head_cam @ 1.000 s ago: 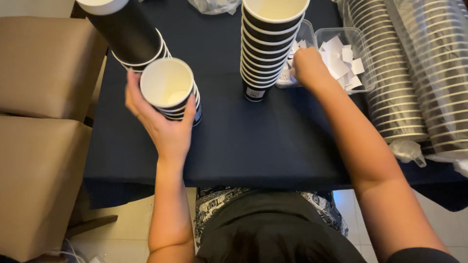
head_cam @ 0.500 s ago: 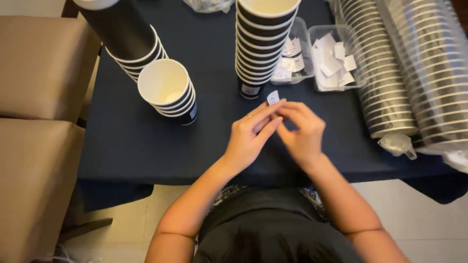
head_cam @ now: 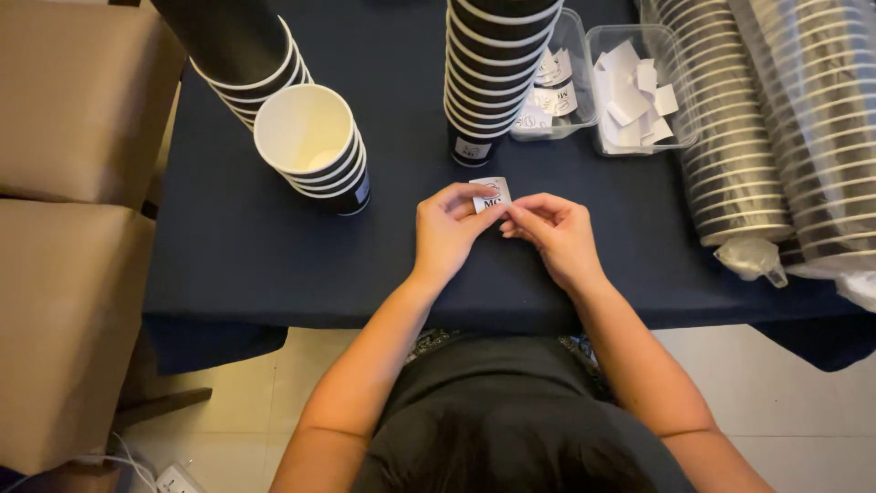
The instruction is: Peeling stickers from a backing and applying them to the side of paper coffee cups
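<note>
Both hands — left hand (head_cam: 447, 228) and right hand (head_cam: 552, 233) — pinch one small white sticker (head_cam: 491, 194) with closed fingertips, at 5 o'clock of the tall cup stack (head_cam: 493, 73), probably to peel it.

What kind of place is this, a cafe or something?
Likely a cup-labelling work table, perhaps for a cafe or event: stacks of black paper cups, clear tubs of small white stickers, and sleeves of wrapped cups on a dark tablecloth.

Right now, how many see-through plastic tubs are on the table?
2. One clear tub sits just right of the tall cup stack. The other tub, full of white paper slips, is beside it on the right. Both lie beyond the hands.
</note>
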